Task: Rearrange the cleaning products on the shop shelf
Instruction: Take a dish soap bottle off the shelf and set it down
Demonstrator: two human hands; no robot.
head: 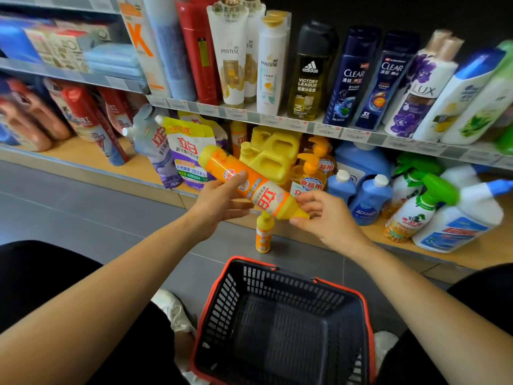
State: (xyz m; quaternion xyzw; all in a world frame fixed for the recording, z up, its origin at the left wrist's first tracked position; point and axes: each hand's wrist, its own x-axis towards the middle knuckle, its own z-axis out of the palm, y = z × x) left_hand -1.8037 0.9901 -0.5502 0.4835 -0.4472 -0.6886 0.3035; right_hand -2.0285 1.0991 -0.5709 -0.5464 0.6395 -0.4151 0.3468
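Note:
An orange and yellow detergent bottle (249,184) lies tilted in the air in front of the bottom shelf (472,251), base up to the left, cap down to the right. My left hand (222,201) grips its middle, thumb on top. My right hand (327,215) pinches the yellow cap end. A second, smaller-looking orange bottle (263,234) stands upright on the floor just below. Behind are yellow jugs (274,159), orange pump bottles (308,176), refill pouches (188,157) and blue bottles (369,198).
A dark shopping basket with a red rim (211,295) sits on the grey floor between my knees. Green-trigger spray bottles (422,207) and a white-and-blue bottle (458,220) stand at the right. Shampoo bottles (311,73) fill the shelf above.

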